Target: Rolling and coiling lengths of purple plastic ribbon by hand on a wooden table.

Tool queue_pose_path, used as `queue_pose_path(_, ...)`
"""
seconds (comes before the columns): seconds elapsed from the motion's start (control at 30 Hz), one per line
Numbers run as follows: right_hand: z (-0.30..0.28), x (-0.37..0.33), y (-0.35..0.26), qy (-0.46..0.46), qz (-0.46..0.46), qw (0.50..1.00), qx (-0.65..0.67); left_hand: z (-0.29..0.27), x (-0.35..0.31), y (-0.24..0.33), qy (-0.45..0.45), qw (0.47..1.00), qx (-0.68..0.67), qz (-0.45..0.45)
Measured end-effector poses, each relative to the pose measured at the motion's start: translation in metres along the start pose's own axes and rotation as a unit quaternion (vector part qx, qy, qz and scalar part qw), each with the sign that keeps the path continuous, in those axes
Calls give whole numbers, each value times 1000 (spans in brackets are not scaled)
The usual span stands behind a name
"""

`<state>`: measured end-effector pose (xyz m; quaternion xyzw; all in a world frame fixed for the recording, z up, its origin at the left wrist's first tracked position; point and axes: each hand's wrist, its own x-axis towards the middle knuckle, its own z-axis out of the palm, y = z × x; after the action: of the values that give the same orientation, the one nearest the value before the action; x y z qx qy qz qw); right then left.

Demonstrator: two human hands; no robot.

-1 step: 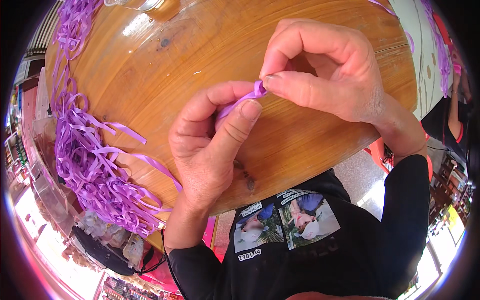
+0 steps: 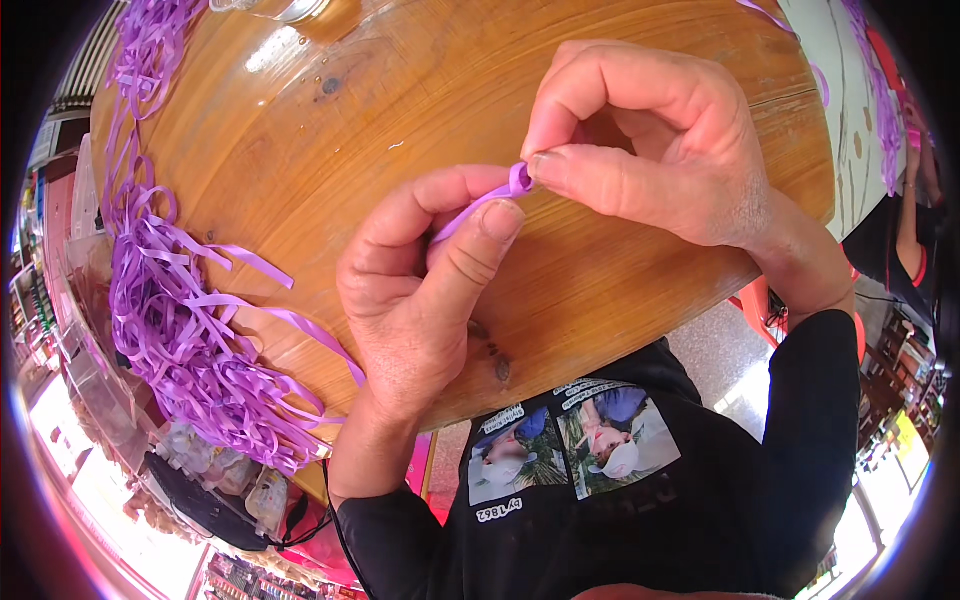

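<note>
A narrow purple ribbon (image 2: 519,180) is stretched between my two hands above the wooden table, its end curled into a small loop. My left hand (image 2: 420,270) grips the ribbon between thumb and forefinger, with part of the strip hidden behind the thumb. At the loop, the thumb and forefinger of my right hand (image 2: 660,150) pinch the ribbon's tip. A large tangled heap of purple ribbons (image 2: 190,330) lies at the table's left edge, one loose strand reaching toward my left wrist.
The round wooden table (image 2: 400,100) has a clear container (image 2: 280,8) at its far edge. More purple ribbon (image 2: 885,120) hangs over a pale surface (image 2: 850,120) on the right. Another person's arm (image 2: 908,220) shows at the far right. Plastic bags (image 2: 200,450) sit below the heap.
</note>
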<state>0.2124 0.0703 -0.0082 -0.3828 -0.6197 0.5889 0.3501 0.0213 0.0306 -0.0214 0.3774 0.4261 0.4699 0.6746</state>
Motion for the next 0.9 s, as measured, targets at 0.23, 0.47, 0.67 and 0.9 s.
queue_pose_path(0.23, -3, 3, 1, -14, 9, 999, -52, -5, -2, 3, 48, 998, 27, -9)
queue_pose_path(0.47, -1, 9, 11, 36, -253, 937, -239, -8, -3, 1, 41, 999, 18, -28)
queue_pose_path(0.67, 5, 2, 19, 31, -366, 828, -423, 7, -5, 1, 74, 994, 80, 15)
queue_pose_path(0.9, -1, 0, 16, 34, -369, 850, -374, -6, -7, 4, 40, 979, 188, 70)
